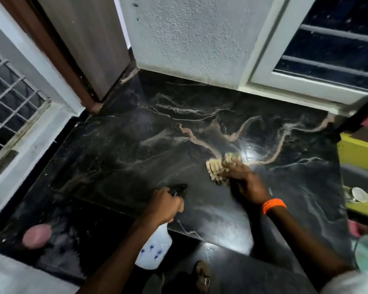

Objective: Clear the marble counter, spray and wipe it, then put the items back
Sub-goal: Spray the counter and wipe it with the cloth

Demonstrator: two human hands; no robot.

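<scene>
1. Head view, looking down: the black marble counter (136, 145) with pale pinkish veins fills most of the shot, and its top looks bare apart from the cloth and the hands.
2. Right hand (245, 183) has its grip pressed down on a beige checked cloth (220, 169), fingers curled over it, flat against the counter just right of the middle. It's a bit blurry, so the exact finger positions are hard to call. There's a bright glare patch on the counter just beyond the cloth.
3. An orange beaded wristband (273, 205) sits on the right wrist.
4. Left hand (165, 203) has its grip wrapped tight around the neck of a white plastic spray bottle with small blue prints (155, 249). The black nozzle (177, 187) pokes out over the counter's near edge, left of the cloth, while the bottle body hangs below the counter edge.
5. Past the counter's far edge: a rough white wall (189, 39) and a white-framed window (319, 66) at the far right.
6. Off the counter's right edge there's a yellow shelf (359, 153) with a small white cup (359, 194) on it.
</scene>
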